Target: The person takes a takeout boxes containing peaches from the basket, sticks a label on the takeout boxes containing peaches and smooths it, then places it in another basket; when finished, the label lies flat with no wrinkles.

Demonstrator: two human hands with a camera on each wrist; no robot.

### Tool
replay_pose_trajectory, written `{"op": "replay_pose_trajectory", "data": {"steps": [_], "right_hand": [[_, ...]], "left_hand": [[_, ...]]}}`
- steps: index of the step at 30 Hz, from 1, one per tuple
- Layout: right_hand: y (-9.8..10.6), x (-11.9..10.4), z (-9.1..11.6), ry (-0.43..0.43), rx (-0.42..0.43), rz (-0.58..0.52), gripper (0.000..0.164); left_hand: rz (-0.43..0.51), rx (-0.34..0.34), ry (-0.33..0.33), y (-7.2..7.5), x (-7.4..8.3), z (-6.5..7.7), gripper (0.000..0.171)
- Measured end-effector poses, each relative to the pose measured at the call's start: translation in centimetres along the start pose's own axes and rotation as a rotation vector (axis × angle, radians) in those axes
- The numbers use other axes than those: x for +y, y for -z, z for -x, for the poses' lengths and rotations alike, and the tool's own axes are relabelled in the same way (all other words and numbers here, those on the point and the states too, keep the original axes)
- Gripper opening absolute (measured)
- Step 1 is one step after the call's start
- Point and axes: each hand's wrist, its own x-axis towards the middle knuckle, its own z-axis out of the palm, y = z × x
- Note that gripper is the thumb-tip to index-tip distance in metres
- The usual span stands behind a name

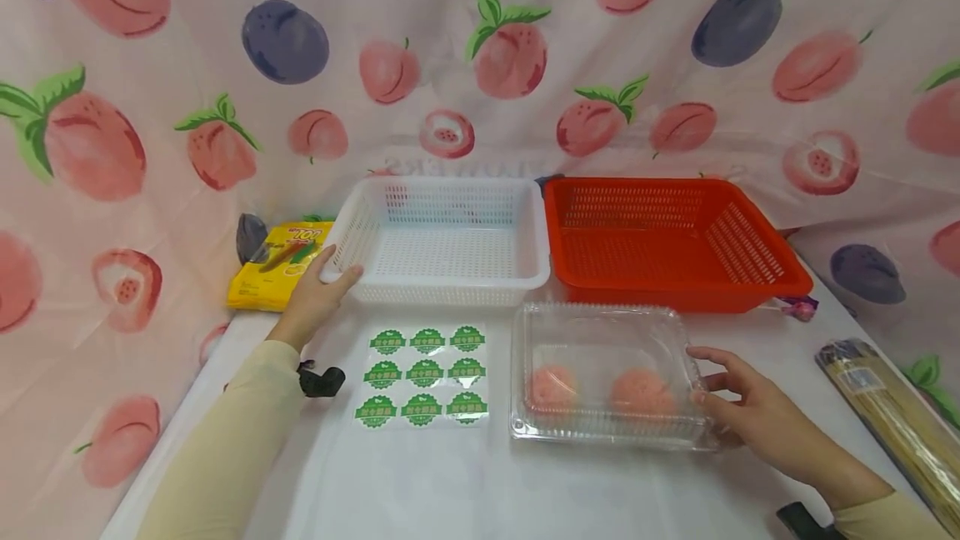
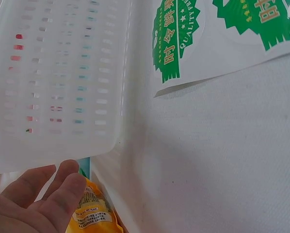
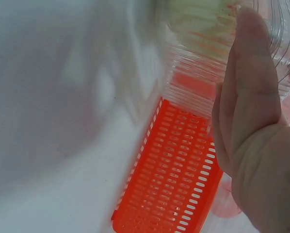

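Note:
At the front left corner of a white plastic basket [image 1: 450, 283] is my left hand [image 1: 315, 294], its thumb and fingers spread about the corner. In the left wrist view those fingers [image 2: 72, 187] are loosely bent close to the basket's wall; firm contact cannot be made out. My right hand [image 1: 757, 415] touches the right side of a clear plastic clamshell box [image 1: 600, 332] with fairly straight fingers. Through its lid show two round pinkish-orange things [image 1: 643, 394]. In the right wrist view the fingers [image 3: 254, 73] lie along the box's ribbed wall.
A sheet of green round stickers [image 1: 423, 375] lies between the hands. Behind the box stands a red plastic basket [image 1: 675, 294]. Left of the white basket lies a yellow packet [image 1: 258, 286]. A long pack of thin sticks [image 1: 892, 415] is at the far right.

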Motion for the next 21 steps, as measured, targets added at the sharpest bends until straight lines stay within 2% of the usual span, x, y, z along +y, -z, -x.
{"op": "replay_pose_trajectory", "data": {"steps": [10, 21], "right_hand": [[0.4, 0.3, -1.6, 0.041, -0.011, -0.003, 0.072], [1.7, 0.8, -1.9, 0.015, -0.001, 0.041, 0.074]], "left_hand": [[-0.024, 0.022, -0.013, -0.3, -0.2, 0.0, 0.107], [-0.015, 0.013, -0.011, -0.2, -0.2, -0.1, 0.107]]}}
